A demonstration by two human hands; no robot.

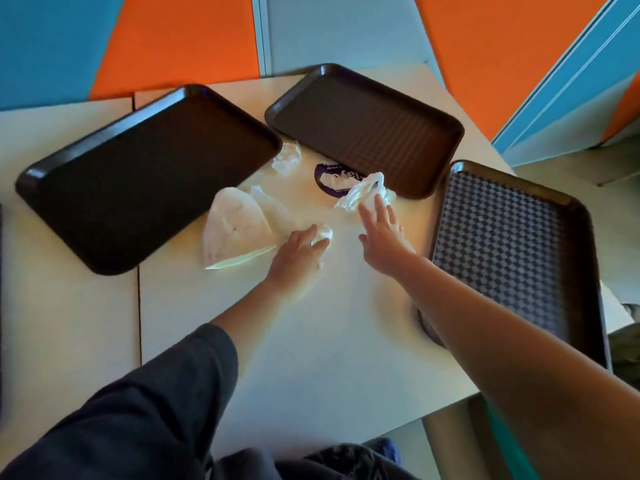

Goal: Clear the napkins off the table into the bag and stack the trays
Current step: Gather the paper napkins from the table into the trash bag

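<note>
Orange and blue wall panels rise behind a pale table (311, 341), and everything on it can be placed from the round purple sticker (327, 178) near its far middle. From the head view, a dark brown tray (367, 126) lies just behind that sticker, its near edge covering part of it. A larger dark tray (145, 178) sits well to the left of the sticker, turned at an angle, and a third tray (512, 251) with a checkered base lies to the right and nearer the person, running down the table's right edge. A small crumpled napkin (286, 155) rests just left of the sticker, in the gap between the two far trays. A white paper bag (235, 230) lies flat on the table, nearer and to the left of the sticker. The right hand (382, 237) reaches toward the sticker with its fingers spread and straight, the fingertips touching a crumpled white napkin (363, 192) that overlaps the sticker's near right edge. The left hand (298, 254), coming out of a dark sleeve (156, 393), sits nearer than the sticker, beside the bag, its fingers curled round another balled napkin (323, 233).
</note>
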